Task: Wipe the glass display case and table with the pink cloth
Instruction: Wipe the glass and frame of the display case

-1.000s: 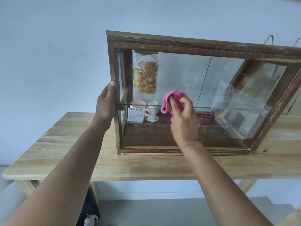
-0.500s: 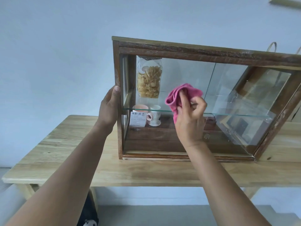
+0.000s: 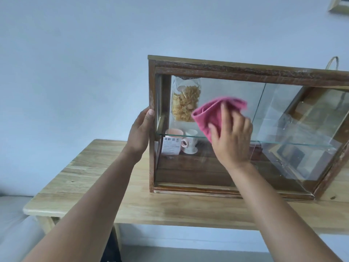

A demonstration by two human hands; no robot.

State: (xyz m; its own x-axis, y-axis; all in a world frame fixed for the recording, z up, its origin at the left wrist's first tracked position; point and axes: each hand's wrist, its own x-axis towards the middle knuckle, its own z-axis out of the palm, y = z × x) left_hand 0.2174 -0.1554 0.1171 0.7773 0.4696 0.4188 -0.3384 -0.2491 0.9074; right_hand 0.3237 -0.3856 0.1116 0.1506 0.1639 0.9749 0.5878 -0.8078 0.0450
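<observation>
Wood-framed glass display case: right hand apparently grips pink cloth (bunched, blurred).

Plain pale wall, grey floor below
</observation>
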